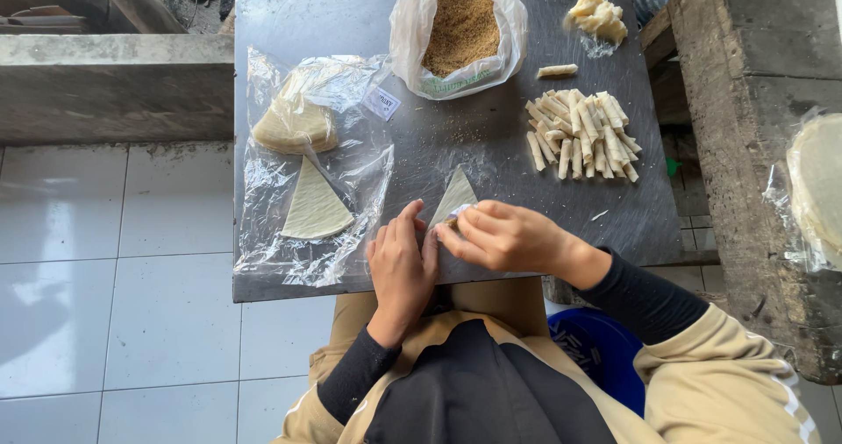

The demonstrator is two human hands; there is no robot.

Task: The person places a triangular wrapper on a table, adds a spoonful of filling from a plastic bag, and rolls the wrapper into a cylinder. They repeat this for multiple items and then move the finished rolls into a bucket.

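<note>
Head view looks straight down on the grey counter; both hands are at its near edge, working one triangular pastry sheet; the sheet lies flat with its point aimed away from the person and its wide end under the fingers. Left hand has its fingers curled down against the wide end, grip closed lightly on the sheet's edge; right hand comes across from the other side, thumb and fingertips pinching the same edge over a small bit of filling, so its grip is closed on the sheet as well.

To roll this well, I'd judge: keep both sets of fingertips level so the fold starts straight; tuck the edge snug over the filling before pushing forward; roll toward the point with even pressure, since a sheet this thin looks likely to tear if pinched hard.

Around them: an open bag of brown crumbs sits at the far side; a pile of finished rolled sticks lies to the right, well apart from the hands; one single stick rests just beyond that pile; to the left, clear plastic wrap carries a spare triangle and a folded stack of sheets.
</note>
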